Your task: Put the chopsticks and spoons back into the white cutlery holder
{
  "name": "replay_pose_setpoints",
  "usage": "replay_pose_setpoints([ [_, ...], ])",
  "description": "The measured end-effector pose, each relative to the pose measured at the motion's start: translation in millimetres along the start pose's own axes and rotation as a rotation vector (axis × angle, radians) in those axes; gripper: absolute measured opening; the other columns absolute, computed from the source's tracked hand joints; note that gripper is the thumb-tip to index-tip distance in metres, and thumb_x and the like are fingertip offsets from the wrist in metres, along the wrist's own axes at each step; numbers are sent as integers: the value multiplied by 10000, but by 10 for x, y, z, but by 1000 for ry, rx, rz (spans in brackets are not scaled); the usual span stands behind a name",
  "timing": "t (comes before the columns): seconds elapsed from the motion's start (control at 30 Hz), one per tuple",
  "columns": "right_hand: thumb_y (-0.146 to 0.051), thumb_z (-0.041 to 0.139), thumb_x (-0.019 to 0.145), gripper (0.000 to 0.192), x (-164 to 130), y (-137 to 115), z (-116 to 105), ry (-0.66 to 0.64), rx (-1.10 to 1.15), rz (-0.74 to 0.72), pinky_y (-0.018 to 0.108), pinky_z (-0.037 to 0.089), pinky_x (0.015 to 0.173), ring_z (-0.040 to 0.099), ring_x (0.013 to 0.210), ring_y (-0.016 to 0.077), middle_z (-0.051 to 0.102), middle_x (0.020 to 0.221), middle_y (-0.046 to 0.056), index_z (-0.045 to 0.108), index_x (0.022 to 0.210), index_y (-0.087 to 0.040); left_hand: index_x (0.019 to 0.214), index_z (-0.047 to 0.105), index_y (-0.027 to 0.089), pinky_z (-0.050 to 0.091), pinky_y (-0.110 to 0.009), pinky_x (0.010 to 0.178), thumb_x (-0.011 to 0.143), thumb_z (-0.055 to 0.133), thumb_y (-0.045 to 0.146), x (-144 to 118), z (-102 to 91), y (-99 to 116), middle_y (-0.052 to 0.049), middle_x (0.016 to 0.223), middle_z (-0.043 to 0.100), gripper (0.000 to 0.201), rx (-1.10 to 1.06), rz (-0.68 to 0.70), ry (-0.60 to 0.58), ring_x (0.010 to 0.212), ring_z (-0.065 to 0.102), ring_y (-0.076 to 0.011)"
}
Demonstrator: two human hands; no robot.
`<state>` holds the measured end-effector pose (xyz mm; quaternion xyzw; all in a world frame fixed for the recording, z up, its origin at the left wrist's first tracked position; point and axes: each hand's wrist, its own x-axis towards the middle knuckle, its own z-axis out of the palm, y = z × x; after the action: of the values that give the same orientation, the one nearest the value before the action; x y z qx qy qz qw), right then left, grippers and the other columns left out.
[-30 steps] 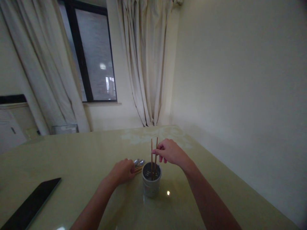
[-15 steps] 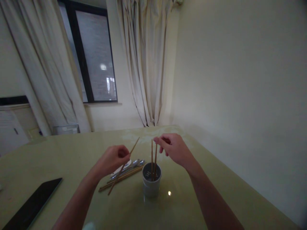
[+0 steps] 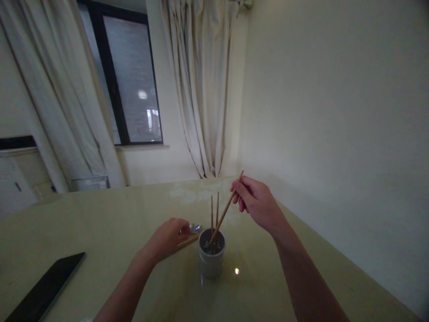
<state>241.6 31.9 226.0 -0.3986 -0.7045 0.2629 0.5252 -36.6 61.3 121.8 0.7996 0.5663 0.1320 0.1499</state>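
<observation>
My right hand (image 3: 252, 197) pinches a wooden chopstick (image 3: 225, 211) near its upper end. The stick slants down to the left, its lower end inside a light grey utensil holder (image 3: 212, 264) with a perforated bottom. Two more chopsticks (image 3: 212, 212) stand upright in the holder. To the left, my left hand (image 3: 170, 236) is low over the pile on the table, fingers curled downward; its fingertips are hidden. Beside those fingers lie some chopsticks (image 3: 189, 240) and metal spoons (image 3: 197, 228), partly covered by the hand.
The pale green glossy table (image 3: 254, 286) carries a dark flat tablet-like slab (image 3: 47, 286) at the left. A wall (image 3: 335, 134) runs along the table's right side. Curtains (image 3: 204, 89) and a window (image 3: 134, 80) are behind the table.
The chopstick from my left hand is now in my right hand, tipped into the holder. My left hand has dropped to the pile, and my right hand has moved away from the two upright chopsticks.
</observation>
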Motion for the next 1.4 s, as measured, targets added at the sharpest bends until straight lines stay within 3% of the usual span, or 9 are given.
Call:
replay_pose_setpoints([
  [0.2,-276,634,994,302,47,268,375,-319,-193,141,203,445,494,629,461,102,751,673,16,700,719,-171,883,764,229,433,-300,741,790,679,143,98,390,-165,-87,1024,798,153,167,-141,-71,995,730,-280],
  [0.5,-358,740,963,411,35,334,499,-268,-526,168,262,398,574,634,518,149,709,536,17,752,582,-203,837,721,203,418,-269,675,736,654,120,89,491,-302,-79,932,797,146,120,-148,-70,875,732,-232],
  [0.57,-427,764,944,440,48,321,465,-237,-566,180,268,377,562,615,504,150,689,515,17,744,564,-207,799,710,200,410,-275,655,747,641,135,86,423,-305,-76,874,791,108,116,-138,-68,817,726,-229],
  [0.67,-468,755,945,455,65,265,390,-115,-577,129,271,365,558,584,498,146,652,496,11,740,576,-202,756,690,193,420,-296,641,825,607,246,26,98,-266,-75,798,776,120,72,-121,7,754,713,-233],
  [0.83,-469,651,1004,355,17,87,369,-100,-31,16,237,437,536,600,525,126,700,653,2,764,828,-183,890,709,199,534,-287,686,907,647,492,-235,-514,126,-41,813,786,300,-553,108,293,764,732,-205],
  [1.0,-423,688,981,254,-71,-25,496,-141,294,-12,209,467,512,673,615,132,730,771,16,721,902,-184,908,771,209,574,-278,753,880,756,419,-388,-497,712,-28,854,799,212,-656,247,477,772,728,-173],
  [1.1,-440,700,974,267,-84,-50,466,-113,337,-10,216,498,528,727,683,162,747,794,34,700,903,-183,920,778,213,578,-286,777,890,748,421,-368,-442,804,-31,878,805,213,-673,255,512,800,733,-179],
  [1.27,-481,706,955,297,-44,-77,116,104,262,-65,234,535,550,758,708,185,778,814,58,669,903,-191,997,741,203,538,-296,750,1006,524,508,-199,-413,365,-54,897,791,375,-560,174,419,832,709,-201],
  [1.4,-510,710,925,330,35,36,-152,97,89,-10,274,587,601,762,716,197,790,826,75,701,894,-182,771,728,214,435,-285,703,863,620,277,-49,-144,-149,-38,796,769,155,-52,-29,53,762,675,-200],
])
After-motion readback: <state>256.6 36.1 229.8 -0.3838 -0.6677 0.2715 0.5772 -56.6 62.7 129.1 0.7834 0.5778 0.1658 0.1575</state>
